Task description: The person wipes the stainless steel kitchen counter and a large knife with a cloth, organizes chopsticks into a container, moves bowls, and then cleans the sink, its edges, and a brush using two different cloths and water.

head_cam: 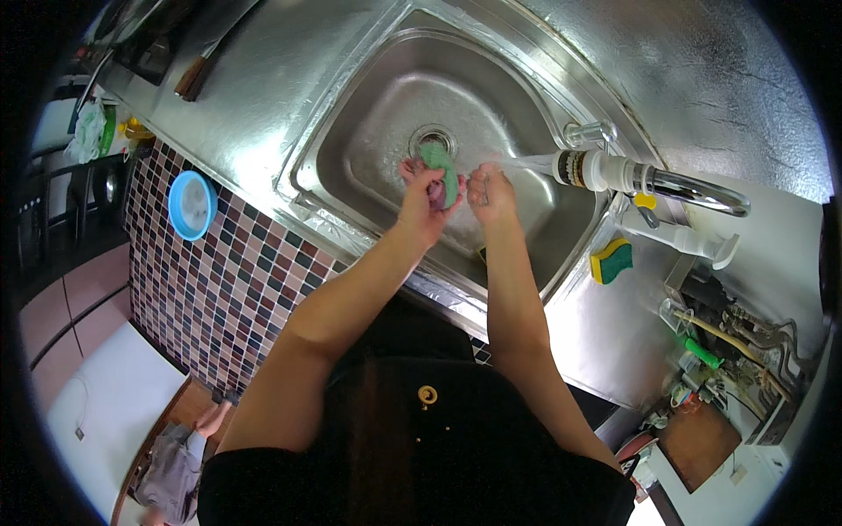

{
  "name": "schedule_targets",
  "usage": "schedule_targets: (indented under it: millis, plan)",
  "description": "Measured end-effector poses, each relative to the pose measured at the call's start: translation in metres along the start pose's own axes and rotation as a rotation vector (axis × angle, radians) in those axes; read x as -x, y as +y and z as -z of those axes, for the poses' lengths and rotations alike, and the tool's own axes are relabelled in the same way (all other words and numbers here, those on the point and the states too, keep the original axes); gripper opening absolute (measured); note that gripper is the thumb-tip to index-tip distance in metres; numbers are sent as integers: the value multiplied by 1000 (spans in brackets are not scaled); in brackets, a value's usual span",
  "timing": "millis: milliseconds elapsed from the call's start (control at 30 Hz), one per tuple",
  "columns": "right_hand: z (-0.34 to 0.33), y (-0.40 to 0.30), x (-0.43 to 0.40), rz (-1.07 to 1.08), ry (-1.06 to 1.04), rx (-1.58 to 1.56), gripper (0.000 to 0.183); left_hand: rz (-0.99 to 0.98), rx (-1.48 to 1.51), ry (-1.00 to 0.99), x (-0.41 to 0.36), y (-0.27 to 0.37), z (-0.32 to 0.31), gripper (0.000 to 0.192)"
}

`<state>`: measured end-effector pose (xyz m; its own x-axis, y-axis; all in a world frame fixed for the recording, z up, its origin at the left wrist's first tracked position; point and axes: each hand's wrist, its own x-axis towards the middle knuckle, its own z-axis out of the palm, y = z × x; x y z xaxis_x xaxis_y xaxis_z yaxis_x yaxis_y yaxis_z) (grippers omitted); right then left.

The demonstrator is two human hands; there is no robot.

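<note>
A wet green cloth (441, 167), with pinkish parts beside it, lies across the palm of my left hand (424, 200), whose fingers curl around it. One end of the cloth reaches over the drain (433, 138) of the stainless steel sink (388, 85). Just to its right, my right hand (490, 191) is closed in a loose fist, with water on it and no object visible inside. A stream of water from the faucet (592, 169) runs onto the right hand. Both hands are above the basin.
A yellow and green sponge (612, 261) sits on the counter to the right, near a white bottle (684, 238). Kitchen utensils (737, 342) hang at far right. A brush (191, 77) lies on the left counter. A blue basin (193, 206) is on the tiled floor. Another person (171, 470) is at lower left.
</note>
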<state>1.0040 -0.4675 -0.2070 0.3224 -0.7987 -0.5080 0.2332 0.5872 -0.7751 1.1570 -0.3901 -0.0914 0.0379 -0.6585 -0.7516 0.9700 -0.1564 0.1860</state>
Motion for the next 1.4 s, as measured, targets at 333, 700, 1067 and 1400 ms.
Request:
schedule_targets:
  millis: [333, 700, 1067, 1400]
  plan:
    - [-51, -18, 52, -200, 494, -3, 47, -55, -77, 29, 8, -52, 7, 32]
    - [-33, -33, 81, -18, 451, 391, 42, 60, -127, -19, 13, -39, 3, 26]
    - [138, -169, 171, 623, 1014, 1681, 49, 128, -116, 33, -1, -15, -6, 24]
    - [156, -127, 186, 604, 869, 1530, 63, 97, -205, 84, 6, -13, -15, 21]
